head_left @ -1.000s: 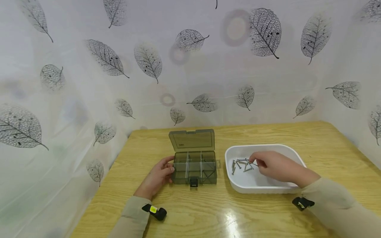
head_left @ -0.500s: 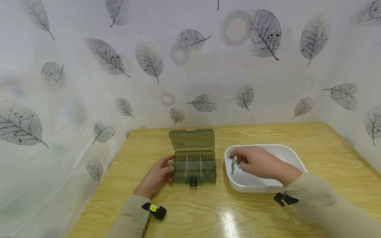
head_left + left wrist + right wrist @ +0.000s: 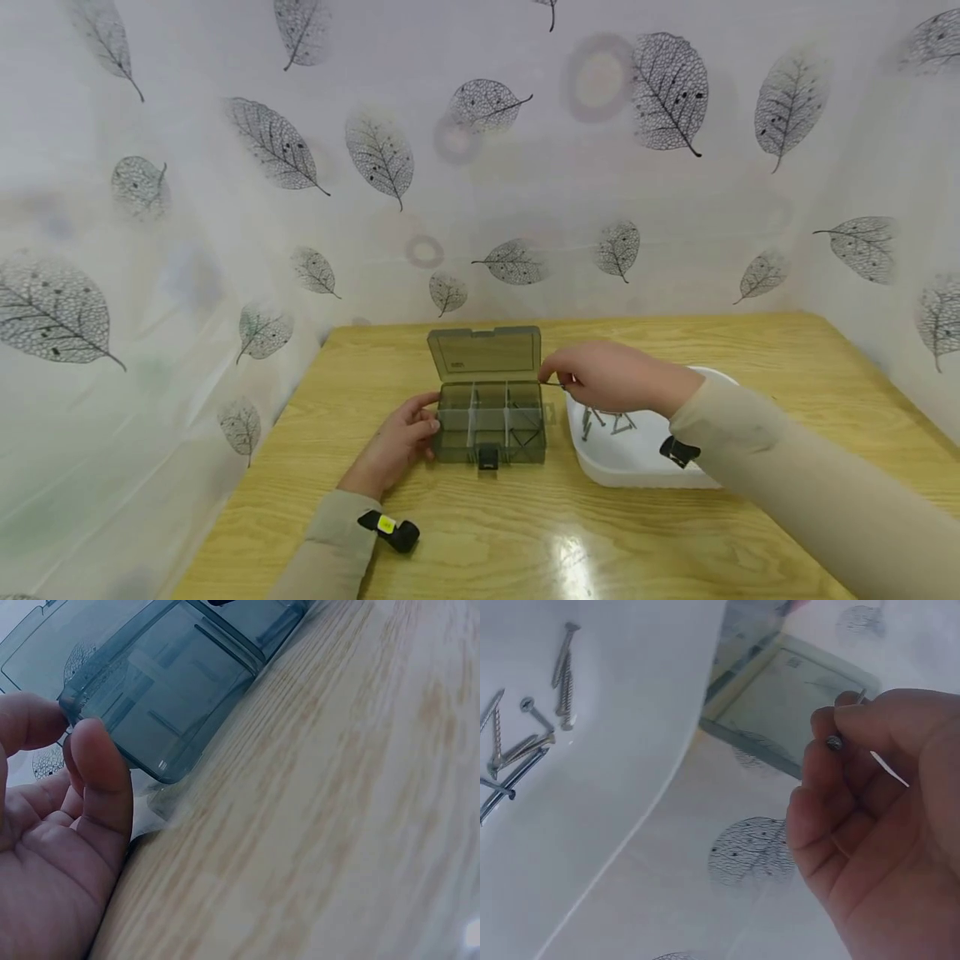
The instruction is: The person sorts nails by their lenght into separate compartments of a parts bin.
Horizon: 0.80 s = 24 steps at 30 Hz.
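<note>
A tinted clear plastic compartment box (image 3: 453, 455) stands on the table with its lid (image 3: 484, 355) raised. My left hand (image 3: 397, 437) grips the box's left side, thumb and fingers at its edge (image 3: 71, 712). Thin dark nails (image 3: 527, 435) lie in the right-hand compartments. My right hand (image 3: 611, 377) pinches a nail (image 3: 834, 742) between thumb and fingertips, its round head showing in the right wrist view. That hand is above the gap between box and tray, fingertips close to the box's back right corner.
To the right is a white tray (image 3: 637, 479), partly under the right forearm. Several loose screws and nails (image 3: 525, 742) lie in it. A leaf-printed sheet (image 3: 480, 183) hangs behind the wooden table (image 3: 465, 533).
My right hand has lifted out of the white tray and moved left to the box with the nail. The left hand and the box have stayed in place.
</note>
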### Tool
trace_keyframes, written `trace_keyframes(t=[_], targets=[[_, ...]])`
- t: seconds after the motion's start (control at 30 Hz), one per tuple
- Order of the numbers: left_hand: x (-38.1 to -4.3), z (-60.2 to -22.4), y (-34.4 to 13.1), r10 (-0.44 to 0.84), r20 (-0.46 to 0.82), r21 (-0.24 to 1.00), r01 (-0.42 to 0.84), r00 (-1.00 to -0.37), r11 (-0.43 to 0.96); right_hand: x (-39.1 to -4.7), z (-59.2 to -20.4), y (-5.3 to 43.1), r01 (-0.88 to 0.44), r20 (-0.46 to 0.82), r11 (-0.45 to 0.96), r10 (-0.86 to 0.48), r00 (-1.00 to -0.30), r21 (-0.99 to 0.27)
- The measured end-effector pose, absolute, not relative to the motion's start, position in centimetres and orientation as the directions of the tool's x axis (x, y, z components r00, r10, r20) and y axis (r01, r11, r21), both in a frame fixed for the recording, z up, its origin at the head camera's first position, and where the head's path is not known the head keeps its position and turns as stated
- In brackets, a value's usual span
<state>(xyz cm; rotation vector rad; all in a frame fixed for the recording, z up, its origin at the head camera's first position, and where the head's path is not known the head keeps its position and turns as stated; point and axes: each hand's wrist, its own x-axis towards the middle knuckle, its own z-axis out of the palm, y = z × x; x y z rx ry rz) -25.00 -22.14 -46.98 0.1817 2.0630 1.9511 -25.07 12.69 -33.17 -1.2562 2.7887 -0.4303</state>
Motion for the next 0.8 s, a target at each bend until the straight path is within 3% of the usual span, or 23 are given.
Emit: trace_keyframes(t=[0.37,0.8], targets=[[-25.0,-47.0,-22.4,0.29,-0.13,0.991,-0.114,-0.948,0.072,-28.8,-36.1,9.8,-0.718,0.013,0.655,-0.737,-0.676,-0.236],[-25.1,-47.1,-22.3,0.296,-0.134,0.991,-0.121,-0.946,0.062,-29.0,-37.0,9.5,-0.732,0.042,0.623,-0.753,-0.656,-0.276]])
